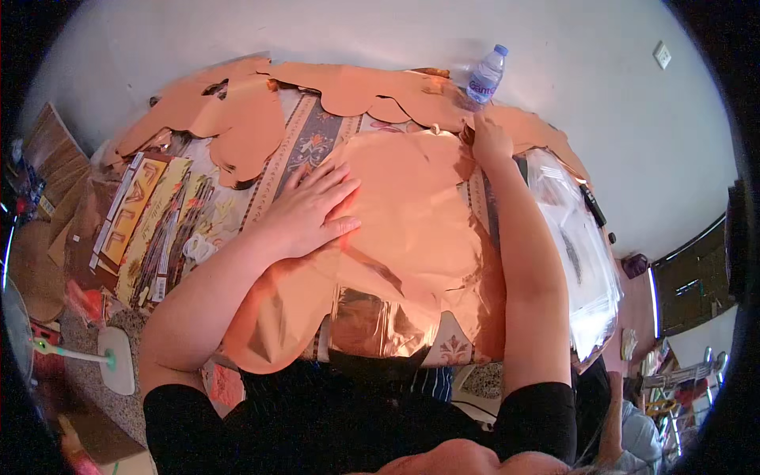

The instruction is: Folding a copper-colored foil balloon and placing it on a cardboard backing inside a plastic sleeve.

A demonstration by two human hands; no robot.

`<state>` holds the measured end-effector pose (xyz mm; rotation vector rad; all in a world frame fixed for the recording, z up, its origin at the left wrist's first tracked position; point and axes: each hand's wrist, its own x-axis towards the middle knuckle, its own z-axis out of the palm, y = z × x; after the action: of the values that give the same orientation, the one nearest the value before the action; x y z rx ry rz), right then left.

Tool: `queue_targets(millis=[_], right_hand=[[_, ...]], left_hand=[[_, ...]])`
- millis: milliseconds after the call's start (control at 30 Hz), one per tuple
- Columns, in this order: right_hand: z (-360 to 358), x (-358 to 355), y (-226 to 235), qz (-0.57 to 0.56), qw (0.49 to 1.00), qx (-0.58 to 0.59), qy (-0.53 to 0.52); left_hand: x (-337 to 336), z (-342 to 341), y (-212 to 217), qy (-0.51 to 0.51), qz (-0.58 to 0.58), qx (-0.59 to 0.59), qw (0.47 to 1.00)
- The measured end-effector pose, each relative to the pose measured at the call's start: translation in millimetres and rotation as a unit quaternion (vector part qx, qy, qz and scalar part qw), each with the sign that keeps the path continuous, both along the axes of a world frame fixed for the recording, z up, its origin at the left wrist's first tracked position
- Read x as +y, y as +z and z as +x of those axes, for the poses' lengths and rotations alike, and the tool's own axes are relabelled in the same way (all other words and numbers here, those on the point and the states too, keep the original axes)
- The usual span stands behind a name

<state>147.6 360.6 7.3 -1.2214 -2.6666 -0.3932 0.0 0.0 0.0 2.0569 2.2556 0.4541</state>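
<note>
A large, flat rose-gold foil balloon [404, 182] with a scalloped outline lies before me on the table. Its near part is creased and shiny, reaching the table's front edge. My left hand [321, 210] rests on its left side, palm down and fingers spread. At the balloon's far right edge, my right hand [489, 141] has its fingers closed on the foil; the fingertips are partly hidden. More flat foil balloons of the same colour [356, 91] lie along the far side, and another [229, 131] at the far left.
A clear water bottle [484, 75] with a blue cap stands beyond my right hand. Clear plastic sheets or bags [574, 237] are stacked at the right, beside a black marker [592, 206]. Several printed packets [154, 222] lie left. Another person's arm [613, 416] shows at the lower right.
</note>
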Motion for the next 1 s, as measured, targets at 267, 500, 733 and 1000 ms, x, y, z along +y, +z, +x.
queue_targets(millis=[267, 500, 733, 1000], right_hand=[[-10, 11, 12, 0.008, 1.0, -0.026, 0.009], [-20, 29, 12, 0.014, 0.999, -0.039, 0.022], [11, 80, 4, -0.097, 0.994, 0.034, 0.029], [-1, 54, -1, -0.08, 0.996, 0.03, -0.021]], left_hand=[[2, 2, 4, 0.007, -0.009, 0.016, 1.0], [-2, -2, -3, 0.006, 0.013, 0.008, 1.0], [0, -3, -3, -0.002, 0.013, 0.009, 1.0], [-4, -5, -6, 0.001, 0.027, 0.024, 0.999]])
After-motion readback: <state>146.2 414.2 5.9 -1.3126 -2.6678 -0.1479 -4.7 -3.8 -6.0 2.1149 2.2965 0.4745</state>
